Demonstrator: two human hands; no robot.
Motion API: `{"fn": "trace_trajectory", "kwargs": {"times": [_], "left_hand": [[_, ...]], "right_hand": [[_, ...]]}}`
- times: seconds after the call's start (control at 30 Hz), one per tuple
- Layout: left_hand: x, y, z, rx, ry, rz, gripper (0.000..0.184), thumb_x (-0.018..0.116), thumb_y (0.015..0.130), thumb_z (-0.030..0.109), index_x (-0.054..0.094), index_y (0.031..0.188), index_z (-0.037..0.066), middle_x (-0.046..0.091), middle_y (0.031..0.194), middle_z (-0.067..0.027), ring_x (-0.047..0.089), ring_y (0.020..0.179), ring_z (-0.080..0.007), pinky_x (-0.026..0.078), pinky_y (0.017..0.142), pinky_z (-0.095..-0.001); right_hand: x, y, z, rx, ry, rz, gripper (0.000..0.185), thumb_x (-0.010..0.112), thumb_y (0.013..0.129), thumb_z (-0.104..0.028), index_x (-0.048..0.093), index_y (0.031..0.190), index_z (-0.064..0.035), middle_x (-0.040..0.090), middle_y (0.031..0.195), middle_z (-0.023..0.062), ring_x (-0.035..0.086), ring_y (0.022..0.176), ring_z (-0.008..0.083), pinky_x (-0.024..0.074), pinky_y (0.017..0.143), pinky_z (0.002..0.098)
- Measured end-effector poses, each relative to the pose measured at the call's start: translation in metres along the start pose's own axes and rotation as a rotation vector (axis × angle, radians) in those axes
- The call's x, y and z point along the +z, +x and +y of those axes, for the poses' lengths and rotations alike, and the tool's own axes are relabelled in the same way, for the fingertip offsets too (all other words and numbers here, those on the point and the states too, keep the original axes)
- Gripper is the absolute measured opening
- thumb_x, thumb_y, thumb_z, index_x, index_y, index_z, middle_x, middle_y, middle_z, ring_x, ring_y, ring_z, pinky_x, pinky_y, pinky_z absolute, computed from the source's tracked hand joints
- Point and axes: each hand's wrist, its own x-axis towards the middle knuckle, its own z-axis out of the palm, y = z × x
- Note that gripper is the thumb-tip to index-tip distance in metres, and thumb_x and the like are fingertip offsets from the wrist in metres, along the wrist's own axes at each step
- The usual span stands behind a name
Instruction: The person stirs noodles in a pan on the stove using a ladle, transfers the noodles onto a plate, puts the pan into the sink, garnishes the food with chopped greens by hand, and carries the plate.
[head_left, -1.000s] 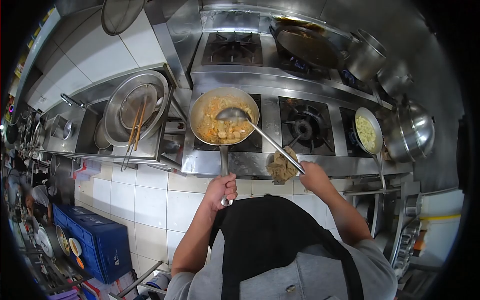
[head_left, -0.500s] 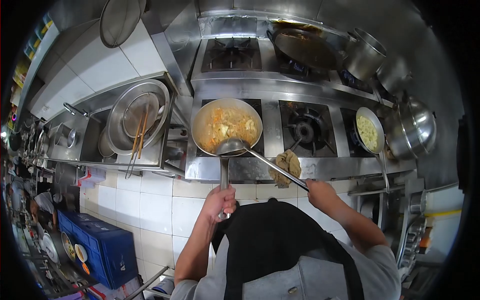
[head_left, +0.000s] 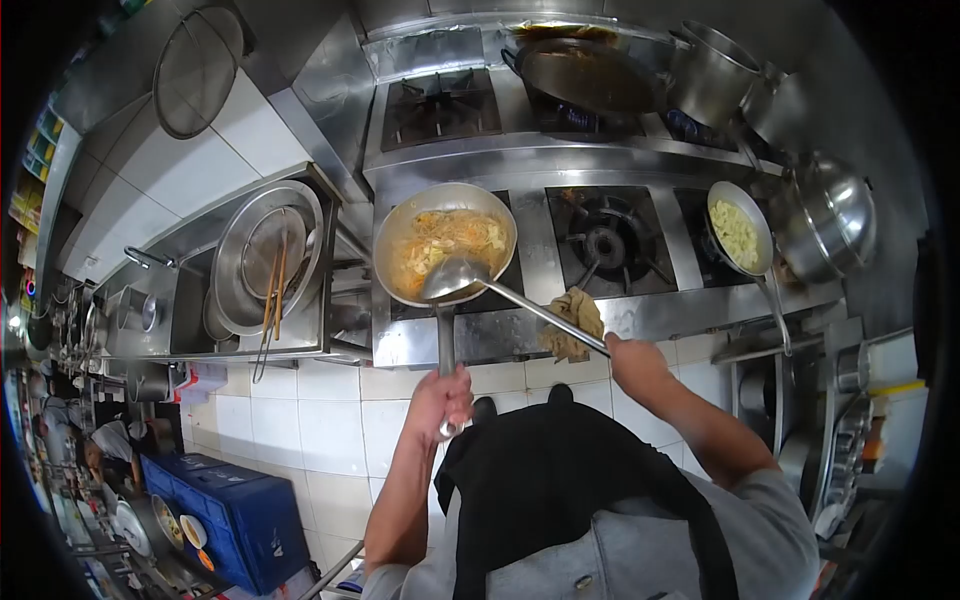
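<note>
A frying pan (head_left: 391,222) with noodles (head_left: 460,228), orange shreds and pale pieces sits on the front left burner. My left hand (head_left: 441,398) is closed round its metal handle, which points toward me. My right hand (head_left: 638,368) grips the far end of a long steel ladle (head_left: 456,277). The ladle's bowl rests over the near part of the food, close to the pan's near rim. A crumpled brown cloth (head_left: 573,325) lies on the stove's front edge, partly beneath the ladle's shaft.
A smaller pan (head_left: 735,235) of pale green pieces sits at the right. Behind are a large dark wok (head_left: 588,75) and a steel pot (head_left: 712,75). At left, a steel basin (head_left: 232,215) holds a strainer and chopsticks. Blue crate (head_left: 235,510) and a person (head_left: 112,440) are lower left.
The ladle's bowl has come from the pan's middle to its near side, and the food has shifted and spread. Both hands keep their holds. The whole view has turned slightly.
</note>
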Motion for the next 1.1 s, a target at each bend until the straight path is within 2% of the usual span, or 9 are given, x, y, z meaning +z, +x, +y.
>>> {"fn": "trace_trajectory", "kwargs": {"times": [0.1, 0.13, 0.17, 0.23, 0.5, 0.73, 0.87, 1.03, 1.1], "left_hand": [[0.008, 0.011, -0.004, 0.06, 0.027, 0.0, 0.009, 0.057, 0.094, 0.006, 0.05, 0.093, 0.011, 0.04, 0.06, 0.0025, 0.036, 0.043, -0.0088, 0.031, 0.037, -0.0259], [0.004, 0.001, -0.02, 0.036, 0.023, -0.002, 0.01, 0.058, 0.094, 0.006, 0.05, 0.094, 0.012, 0.04, 0.059, 0.0024, 0.037, 0.043, -0.0093, 0.031, 0.037, -0.0265], [0.003, -0.013, -0.037, 0.041, 0.058, 0.107, 0.011, 0.058, 0.094, 0.005, 0.05, 0.094, 0.012, 0.04, 0.06, 0.0019, 0.036, 0.043, -0.0097, 0.031, 0.037, -0.027], [-0.004, -0.034, -0.037, 0.007, 0.125, 0.059, 0.011, 0.056, 0.093, 0.004, 0.049, 0.094, 0.012, 0.04, 0.061, 0.0013, 0.036, 0.043, -0.0099, 0.031, 0.036, -0.0273], [0.0, 0.017, -0.015, -0.003, -0.107, -0.027, 0.007, 0.057, 0.094, 0.005, 0.052, 0.094, 0.01, 0.041, 0.065, 0.0025, 0.036, 0.045, -0.0062, 0.03, 0.037, -0.0249], [0.01, -0.018, -0.013, 0.06, 0.088, 0.035, 0.007, 0.056, 0.094, 0.007, 0.05, 0.091, 0.01, 0.038, 0.061, 0.003, 0.032, 0.04, -0.007, 0.029, 0.036, -0.0235], [0.007, 0.025, 0.009, 0.064, -0.019, -0.041, 0.011, 0.054, 0.095, 0.005, 0.048, 0.091, 0.012, 0.042, 0.063, 0.0032, 0.037, 0.043, -0.0108, 0.033, 0.038, -0.0271], [-0.01, -0.007, -0.036, 0.027, 0.133, 0.097, 0.011, 0.054, 0.095, 0.004, 0.047, 0.093, 0.012, 0.042, 0.062, -0.0013, 0.038, 0.042, -0.0109, 0.033, 0.036, -0.0289], [-0.01, -0.002, -0.032, 0.035, 0.163, 0.067, 0.011, 0.055, 0.094, 0.003, 0.047, 0.093, 0.011, 0.041, 0.063, 0.0004, 0.037, 0.044, -0.0096, 0.033, 0.037, -0.0272]], "right_hand": [[0.008, 0.023, 0.005, -0.054, 0.04, 0.12, 0.022, 0.052, 0.086, -0.003, 0.057, 0.107, 0.0012, 0.069, 0.079, 0.0211, 0.069, 0.075, 0.0407, 0.0544, 0.069, 0.0515], [0.002, 0.031, 0.002, -0.04, 0.046, 0.111, 0.021, 0.051, 0.086, -0.003, 0.058, 0.106, 0.0011, 0.069, 0.08, 0.0211, 0.069, 0.076, 0.0405, 0.0545, 0.069, 0.0514], [-0.002, 0.029, -0.001, -0.035, 0.043, 0.113, 0.021, 0.051, 0.086, -0.003, 0.058, 0.106, 0.0011, 0.069, 0.08, 0.0211, 0.069, 0.076, 0.0405, 0.0545, 0.069, 0.0514], [-0.008, 0.027, -0.011, 0.01, 0.069, 0.081, 0.021, 0.051, 0.085, -0.002, 0.058, 0.105, 0.0009, 0.069, 0.081, 0.0214, 0.069, 0.076, 0.0398, 0.0544, 0.07, 0.0515], [0.008, 0.014, -0.011, 0.005, 0.055, -0.035, 0.021, 0.049, 0.086, -0.003, 0.058, 0.104, 0.0007, 0.069, 0.08, 0.0226, 0.069, 0.075, 0.04, 0.0545, 0.072, 0.052], [-0.013, -0.003, -0.018, -0.01, 0.074, -0.024, 0.023, 0.051, 0.087, -0.007, 0.058, 0.107, 0.0014, 0.069, 0.079, 0.0239, 0.069, 0.076, 0.0409, 0.0546, 0.071, 0.0529], [-0.003, 0.017, -0.014, -0.008, 0.059, 0.032, 0.022, 0.051, 0.087, -0.006, 0.057, 0.107, 0.0011, 0.069, 0.08, 0.0242, 0.069, 0.077, 0.041, 0.0544, 0.072, 0.0527], [-0.006, 0.04, -0.024, 0.012, 0.129, 0.043, 0.023, 0.053, 0.084, -0.006, 0.059, 0.106, -0.0009, 0.069, 0.083, 0.0241, 0.07, 0.078, 0.04, 0.0542, 0.072, 0.0523], [0.007, 0.035, -0.018, 0.004, 0.121, 0.02, 0.023, 0.053, 0.083, -0.006, 0.059, 0.105, -0.0011, 0.069, 0.082, 0.0239, 0.069, 0.078, 0.0403, 0.0541, 0.072, 0.0526]]}}
